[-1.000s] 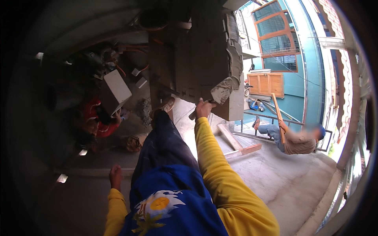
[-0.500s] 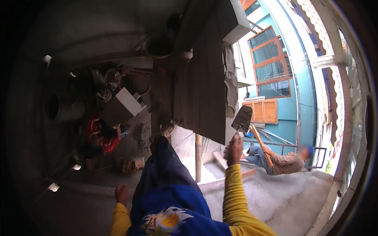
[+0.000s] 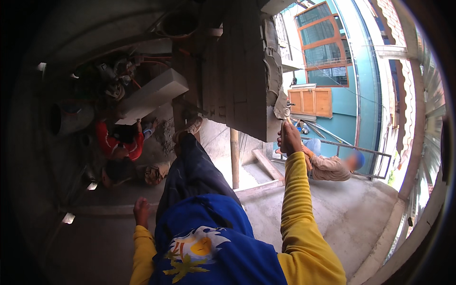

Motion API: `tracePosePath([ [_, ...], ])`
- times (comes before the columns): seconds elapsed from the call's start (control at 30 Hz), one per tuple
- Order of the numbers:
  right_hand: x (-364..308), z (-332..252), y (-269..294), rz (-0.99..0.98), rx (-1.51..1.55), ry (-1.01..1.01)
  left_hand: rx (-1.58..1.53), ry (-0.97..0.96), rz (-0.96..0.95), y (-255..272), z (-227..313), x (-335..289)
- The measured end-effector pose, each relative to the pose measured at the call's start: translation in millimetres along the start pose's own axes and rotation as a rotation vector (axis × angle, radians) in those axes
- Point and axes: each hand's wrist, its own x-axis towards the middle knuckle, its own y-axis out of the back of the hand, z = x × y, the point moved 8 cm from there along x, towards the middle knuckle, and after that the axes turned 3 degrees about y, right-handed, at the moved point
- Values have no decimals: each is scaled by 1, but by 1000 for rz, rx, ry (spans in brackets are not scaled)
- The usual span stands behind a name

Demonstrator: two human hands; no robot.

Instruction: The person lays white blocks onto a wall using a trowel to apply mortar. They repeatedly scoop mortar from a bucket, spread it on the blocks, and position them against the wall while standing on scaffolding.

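Note:
My right hand (image 3: 289, 138) is closed around the handle of a trowel (image 3: 286, 113), stretched out ahead at the edge of a grey block wall (image 3: 232, 90). The trowel's blade is seen nearly edge-on and meets wet mortar (image 3: 272, 61) laid along that edge; where the blade ends and the mortar starts is hard to tell. My left hand (image 3: 141, 211) hangs low beside my thigh, fingers curled, with nothing visible in it.
At left, a person in red (image 3: 128, 142) handles a long pale block (image 3: 154, 95) near a bucket (image 3: 71, 118). At right sits a person in a blue cap (image 3: 335, 165) by a metal railing (image 3: 365, 156). A wooden post (image 3: 234, 159) stands below the wall.
My right hand has moved forward, bringing the trowel from clear air to the mortared edge. The person in red has shifted the pale block. My view has tilted slightly.

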Motion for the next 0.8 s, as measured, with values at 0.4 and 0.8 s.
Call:
tracePosePath([
  [0.4,-29,-6,-10,149,-139,265,62,-68,-34,-33,18,-9],
  [0.8,21,-57,-203,-135,-307,366,301,-141,-345,-129,92,-50],
])
